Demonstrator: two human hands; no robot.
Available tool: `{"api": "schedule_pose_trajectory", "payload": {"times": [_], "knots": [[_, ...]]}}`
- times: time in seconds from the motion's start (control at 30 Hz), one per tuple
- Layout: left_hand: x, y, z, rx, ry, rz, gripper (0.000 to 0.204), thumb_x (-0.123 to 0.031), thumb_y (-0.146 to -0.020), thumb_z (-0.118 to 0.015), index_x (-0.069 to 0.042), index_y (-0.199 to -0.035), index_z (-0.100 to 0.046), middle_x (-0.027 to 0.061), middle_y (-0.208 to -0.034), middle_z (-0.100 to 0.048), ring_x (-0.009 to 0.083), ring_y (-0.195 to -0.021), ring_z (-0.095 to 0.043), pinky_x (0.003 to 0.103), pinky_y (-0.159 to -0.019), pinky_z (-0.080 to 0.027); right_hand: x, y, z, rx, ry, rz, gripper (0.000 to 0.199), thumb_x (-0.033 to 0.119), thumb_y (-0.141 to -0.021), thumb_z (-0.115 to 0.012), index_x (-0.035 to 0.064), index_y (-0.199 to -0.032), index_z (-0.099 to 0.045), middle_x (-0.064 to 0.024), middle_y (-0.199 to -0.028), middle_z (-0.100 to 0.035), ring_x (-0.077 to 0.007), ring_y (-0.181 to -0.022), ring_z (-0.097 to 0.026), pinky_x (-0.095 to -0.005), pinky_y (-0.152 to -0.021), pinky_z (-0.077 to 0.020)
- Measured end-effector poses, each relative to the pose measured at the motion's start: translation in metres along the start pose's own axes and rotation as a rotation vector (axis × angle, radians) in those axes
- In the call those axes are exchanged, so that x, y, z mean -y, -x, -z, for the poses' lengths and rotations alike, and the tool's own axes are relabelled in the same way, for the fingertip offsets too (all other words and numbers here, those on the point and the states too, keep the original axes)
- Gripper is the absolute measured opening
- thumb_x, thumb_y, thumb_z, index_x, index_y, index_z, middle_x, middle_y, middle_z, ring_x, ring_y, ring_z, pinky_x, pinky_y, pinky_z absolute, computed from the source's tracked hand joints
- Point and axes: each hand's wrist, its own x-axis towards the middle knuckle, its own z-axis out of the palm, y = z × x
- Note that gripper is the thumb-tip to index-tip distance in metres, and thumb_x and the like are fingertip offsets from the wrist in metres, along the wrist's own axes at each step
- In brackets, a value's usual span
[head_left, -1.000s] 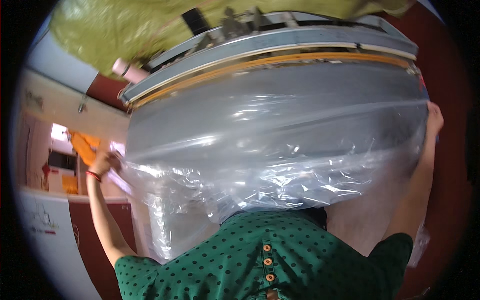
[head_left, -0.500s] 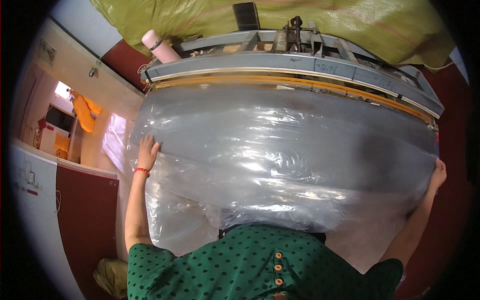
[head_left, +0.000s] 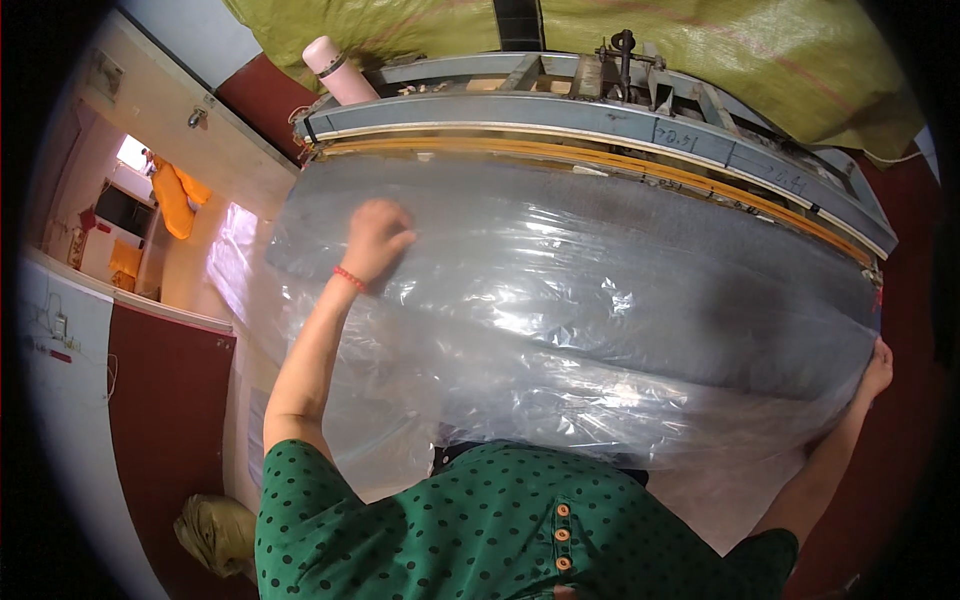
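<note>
A wide sheet of clear plastic film (head_left: 500, 290) lies wrinkled and shiny over a dark grey work surface (head_left: 620, 215), its near part hanging down in front of my body. My left hand (head_left: 378, 240), with a red bead bracelet at the wrist, is over the left part of the film. Its fingers are smeared by motion, and I cannot tell whether it touches the film. At the far right, my right hand (head_left: 876, 370) is closed on the film's edge, thumb side up, and holds that corner at the end of the work surface.
Behind the film runs a long grey metal frame (head_left: 480, 112) with orange strips (head_left: 500, 150) and a clamp-like fitting (head_left: 625, 65). A pink flask (head_left: 340, 72) stands at its left end. Yellow-green woven sheeting (head_left: 680, 35) hangs behind. To the left is a doorway; a tan bag (head_left: 215, 535) sits low left.
My left hand has left the film's left edge and moved right and farther in over the sheet. My right hand stays at the right edge. The view has shifted slightly.
</note>
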Motion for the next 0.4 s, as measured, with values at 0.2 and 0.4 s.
{"api": "schedule_pose_trajectory", "payload": {"times": [0.2, 0.4], "knots": [[0.017, 0.005, -0.008, 0.105, 0.174, 0.086, 0.011, -0.016, -0.066, -0.063, -0.007, -0.069, -0.057, 0.0077, -0.079, -0.055, 0.0275, -0.083, -0.050, 0.038, -0.075, -0.039, 0.013, 0.003, 0.000, 0.012, -0.026, -0.089, 0.032, 0.031, -0.079, -0.060, 0.0004, -0.088, -0.062, -0.0046, -0.085, -0.062, -0.0133, -0.078, -0.055, -0.0256, -0.075, -0.0418], [0.018, -0.033, -0.028, 0.028, -0.192, 0.156, 0.014, -0.020, -0.073, -0.059, -0.008, -0.080, -0.059, 0.0118, -0.087, -0.055, 0.0275, -0.092, -0.049, 0.041, -0.089, -0.032, -0.008, -0.005, 0.013, 0.004, -0.211, -0.085, 0.035, 0.032, -0.078, -0.062, 0.0040, -0.099, -0.062, -0.0056, -0.093, -0.062, -0.0145, -0.085, -0.056, -0.0254, -0.079, -0.0414]]}}
